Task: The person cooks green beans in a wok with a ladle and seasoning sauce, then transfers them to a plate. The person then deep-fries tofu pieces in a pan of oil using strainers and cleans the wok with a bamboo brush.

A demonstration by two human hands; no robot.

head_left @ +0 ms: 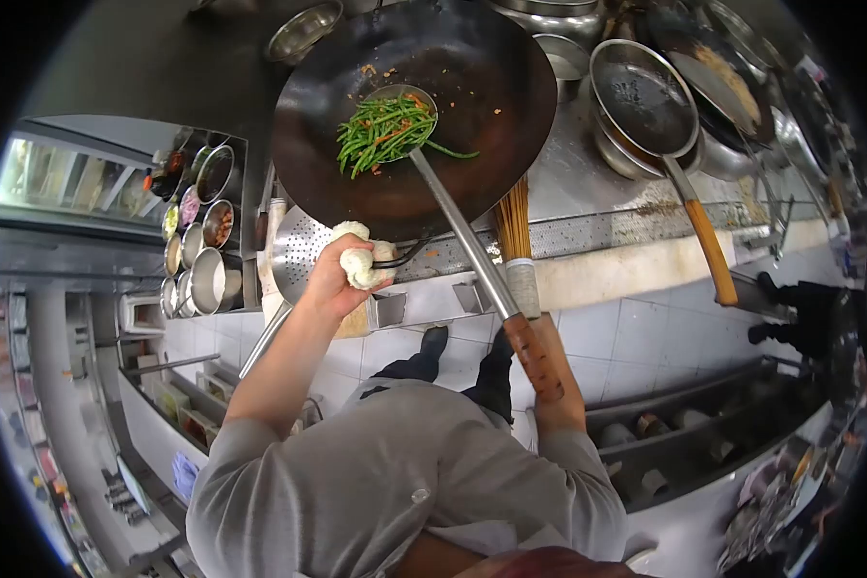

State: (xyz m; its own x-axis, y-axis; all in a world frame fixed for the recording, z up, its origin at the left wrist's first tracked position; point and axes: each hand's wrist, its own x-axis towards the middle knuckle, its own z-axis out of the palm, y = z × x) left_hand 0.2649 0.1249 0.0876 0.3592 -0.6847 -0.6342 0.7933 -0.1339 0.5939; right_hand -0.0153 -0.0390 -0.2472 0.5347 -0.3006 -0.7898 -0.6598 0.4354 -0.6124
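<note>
My left hand (335, 279) is closed round a bunched white cloth (361, 265) at the black loop handle of a large dark wok (491, 67). Along the wooden end of a long metal ladle (467, 236) lies my right hand (549, 339), closed on it, its fingers mostly hidden behind the handle. The ladle's bowl is over the wok's inside, heaped with green beans (380, 133) and red bits. One bean hangs past the bowl's right edge. Small orange-brown bits stick to the wok's wall.
A perforated strainer (297, 252) stands left of the wok, with several ingredient bowls (205, 279) farther left. A bamboo brush (515, 226) lies right of the wok. Farther right is a pan (643, 96) with a wooden handle. A person's dark-clad legs (804, 313) show at the far right.
</note>
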